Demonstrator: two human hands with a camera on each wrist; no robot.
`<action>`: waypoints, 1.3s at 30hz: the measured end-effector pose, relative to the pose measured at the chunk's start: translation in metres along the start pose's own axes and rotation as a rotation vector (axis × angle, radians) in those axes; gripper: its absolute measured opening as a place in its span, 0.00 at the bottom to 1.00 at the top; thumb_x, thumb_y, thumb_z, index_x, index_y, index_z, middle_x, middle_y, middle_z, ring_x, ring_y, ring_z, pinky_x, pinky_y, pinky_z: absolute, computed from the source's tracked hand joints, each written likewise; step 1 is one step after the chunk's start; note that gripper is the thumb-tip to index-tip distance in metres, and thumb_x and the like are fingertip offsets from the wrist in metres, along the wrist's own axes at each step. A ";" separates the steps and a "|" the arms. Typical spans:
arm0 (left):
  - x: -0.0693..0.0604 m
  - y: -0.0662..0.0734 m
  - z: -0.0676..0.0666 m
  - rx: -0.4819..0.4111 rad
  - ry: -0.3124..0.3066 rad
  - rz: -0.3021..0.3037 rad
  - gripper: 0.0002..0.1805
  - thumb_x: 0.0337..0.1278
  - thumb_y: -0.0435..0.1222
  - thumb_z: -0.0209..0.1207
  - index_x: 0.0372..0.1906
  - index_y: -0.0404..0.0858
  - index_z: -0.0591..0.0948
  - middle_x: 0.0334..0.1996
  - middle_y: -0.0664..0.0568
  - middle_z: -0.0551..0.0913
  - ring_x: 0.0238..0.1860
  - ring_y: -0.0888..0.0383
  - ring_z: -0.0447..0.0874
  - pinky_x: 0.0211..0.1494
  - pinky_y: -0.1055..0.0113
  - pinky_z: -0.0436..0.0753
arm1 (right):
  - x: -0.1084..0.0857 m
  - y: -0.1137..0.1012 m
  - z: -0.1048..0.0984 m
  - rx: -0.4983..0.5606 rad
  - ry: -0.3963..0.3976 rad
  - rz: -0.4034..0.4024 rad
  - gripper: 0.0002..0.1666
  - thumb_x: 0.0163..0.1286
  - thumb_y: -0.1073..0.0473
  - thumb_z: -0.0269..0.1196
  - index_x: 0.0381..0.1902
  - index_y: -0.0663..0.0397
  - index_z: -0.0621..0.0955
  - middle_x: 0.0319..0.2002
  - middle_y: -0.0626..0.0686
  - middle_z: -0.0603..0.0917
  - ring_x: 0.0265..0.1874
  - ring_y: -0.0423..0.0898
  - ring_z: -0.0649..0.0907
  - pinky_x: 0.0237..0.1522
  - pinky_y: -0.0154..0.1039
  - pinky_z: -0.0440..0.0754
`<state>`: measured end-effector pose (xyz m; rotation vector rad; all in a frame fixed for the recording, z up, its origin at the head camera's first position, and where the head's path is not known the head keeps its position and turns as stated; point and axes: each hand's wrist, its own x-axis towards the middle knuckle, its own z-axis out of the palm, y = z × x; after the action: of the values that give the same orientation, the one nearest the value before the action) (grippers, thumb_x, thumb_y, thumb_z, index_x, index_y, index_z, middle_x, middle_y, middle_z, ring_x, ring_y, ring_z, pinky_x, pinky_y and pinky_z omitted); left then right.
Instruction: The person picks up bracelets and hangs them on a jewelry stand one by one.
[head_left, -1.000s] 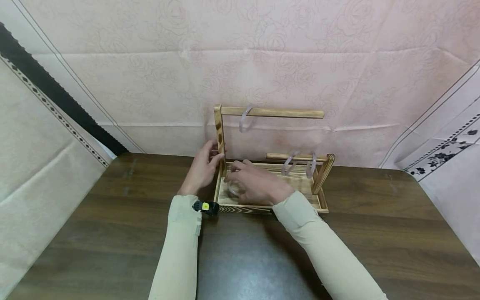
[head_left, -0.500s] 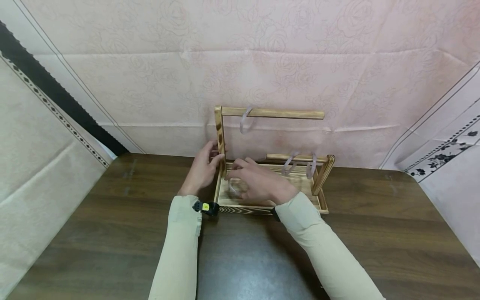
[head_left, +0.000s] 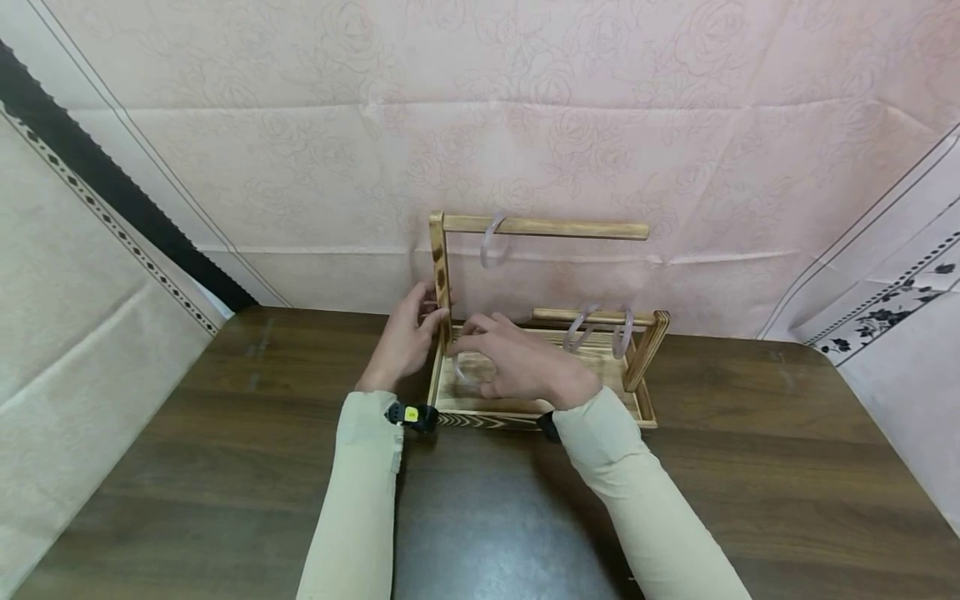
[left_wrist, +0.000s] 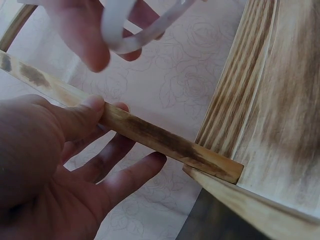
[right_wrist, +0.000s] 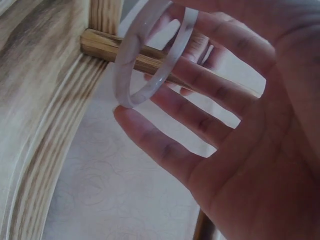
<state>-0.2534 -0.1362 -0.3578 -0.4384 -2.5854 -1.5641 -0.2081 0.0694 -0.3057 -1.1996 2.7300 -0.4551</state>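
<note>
A wooden bangle stand has a tray base, a tall post on the left and two bars. My left hand holds that post between thumb and fingers, low down. Over the tray's left end, my right hand pinches a pale translucent bangle near its top, thumb and index mostly out of sight in the right wrist view. There the other fingers spread out beside the ring. In the left wrist view the bangle hangs close to the post, apart from it.
One bangle hangs on the upper bar. Two more, a left bangle and a right bangle, hang on the lower bar. Behind the brown table stands a pink floral cloth.
My right hand has shifted slightly, and the bangle in it has turned so that its ring shows more clearly over the tray. The left hand stays on the post.
</note>
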 end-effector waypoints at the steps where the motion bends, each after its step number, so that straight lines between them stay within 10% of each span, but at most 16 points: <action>1: 0.000 0.000 0.000 0.000 0.000 0.001 0.19 0.78 0.34 0.51 0.67 0.38 0.70 0.61 0.41 0.81 0.64 0.46 0.78 0.67 0.49 0.79 | -0.001 0.000 -0.001 0.005 0.002 -0.002 0.37 0.59 0.61 0.75 0.67 0.41 0.79 0.65 0.51 0.75 0.60 0.50 0.72 0.60 0.46 0.79; 39: -0.002 0.002 0.000 0.028 -0.007 -0.003 0.22 0.79 0.34 0.49 0.71 0.39 0.67 0.61 0.41 0.80 0.65 0.45 0.78 0.64 0.49 0.82 | -0.003 -0.003 -0.005 0.030 0.247 -0.070 0.33 0.60 0.60 0.73 0.65 0.45 0.81 0.63 0.52 0.78 0.63 0.50 0.75 0.67 0.46 0.76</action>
<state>-0.2509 -0.1361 -0.3567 -0.4383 -2.6114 -1.5279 -0.2051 0.0713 -0.3003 -1.3151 2.8777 -0.6929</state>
